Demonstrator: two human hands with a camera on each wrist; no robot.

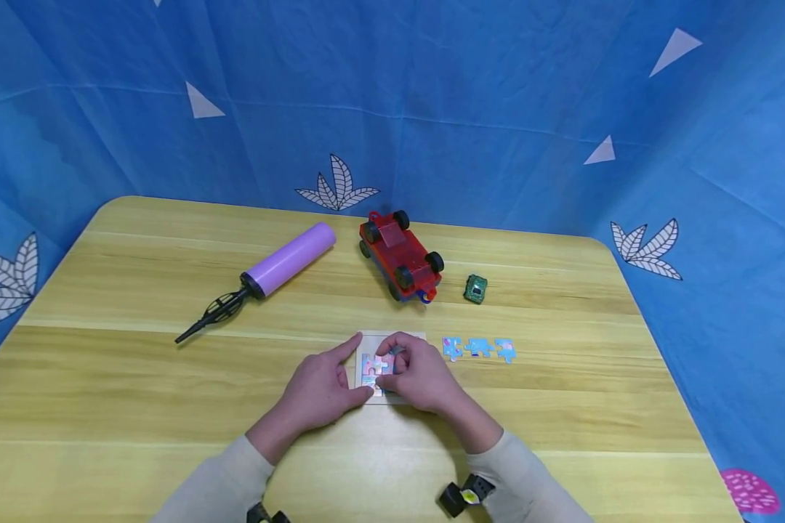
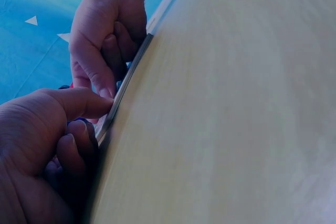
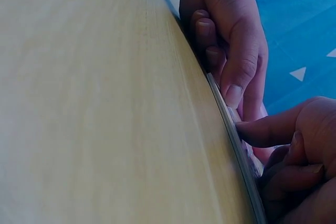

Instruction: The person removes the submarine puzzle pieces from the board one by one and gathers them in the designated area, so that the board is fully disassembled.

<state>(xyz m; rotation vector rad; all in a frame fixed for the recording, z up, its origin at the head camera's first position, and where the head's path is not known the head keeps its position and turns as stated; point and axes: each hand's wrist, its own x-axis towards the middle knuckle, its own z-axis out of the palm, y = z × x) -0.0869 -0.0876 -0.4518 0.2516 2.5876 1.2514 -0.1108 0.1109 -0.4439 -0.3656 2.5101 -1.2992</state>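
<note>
— Wood-grain counter (image 1: 170,407), blue cloth (image 1: 497,109) behind. Head view first: where's the board (image 1: 371,344)?

— Flat on the counter, near side, between both hands. Some puzzle pieces (image 1: 368,363) sit in it.

— Left hand (image 1: 317,388)?

— Thumb and index spread wide, along the board's left edge. Index by the top left corner, thumb near the bottom.

— Right hand (image 1: 424,374)?

— Over the board's right part. Thumb and index at the pieces, narrow gap between them. Can't tell if a piece is pinched.

— Rest of it?

— Three loose pieces (image 1: 479,346) in a row just right of the board. Green car (image 1: 475,289) beyond those, red car (image 1: 402,254) wheels-up to its left, purple pump (image 1: 294,258) lying further left, nozzle toward the near left.

— Left wrist view?

— Low, along the counter. Left thumb reaches the board's near edge, other visible fingers bent. Right hand is past it, fingertips down at the board.

— Right wrist?

— Right thumb tip on or just above the pieces, can't tell which. Left hand opposite, thumb pointing down at the board. Pieces partly hidden by fingers.
</note>
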